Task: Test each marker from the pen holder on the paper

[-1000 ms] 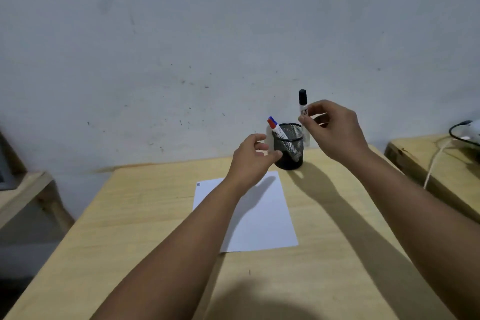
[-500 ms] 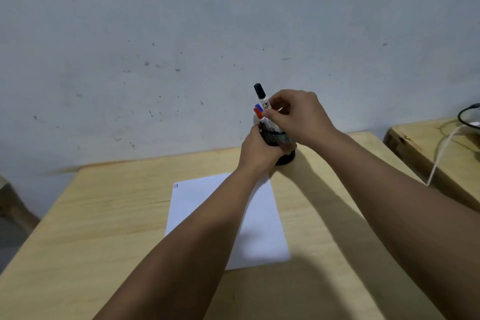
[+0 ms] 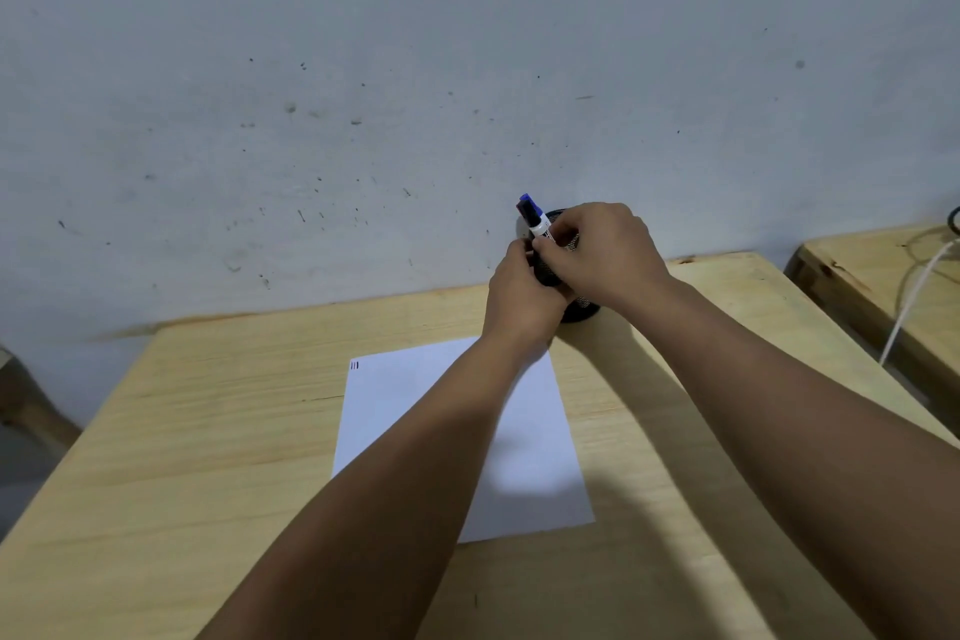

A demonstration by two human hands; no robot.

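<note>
A black mesh pen holder stands at the back of the wooden table, mostly hidden by both hands. My left hand wraps around its left side. My right hand reaches over its top, fingertips pinched on the white barrel of a blue-capped marker that sticks up and leans left out of the holder. A sliver of red shows beside the blue cap. No black marker is visible. A white sheet of paper lies in front of the holder, partly under my left forearm, with three short black strokes at its top-left corner.
A grey speckled wall rises right behind the table. A second wooden table stands to the right, separated by a gap, with a white cable and a dark cord on it. The floor drops away at the left.
The black marker that my right hand held above the holder has gone down out of sight. My left hand closed around the holder. My right fingers now sit on the blue-capped marker.
</note>
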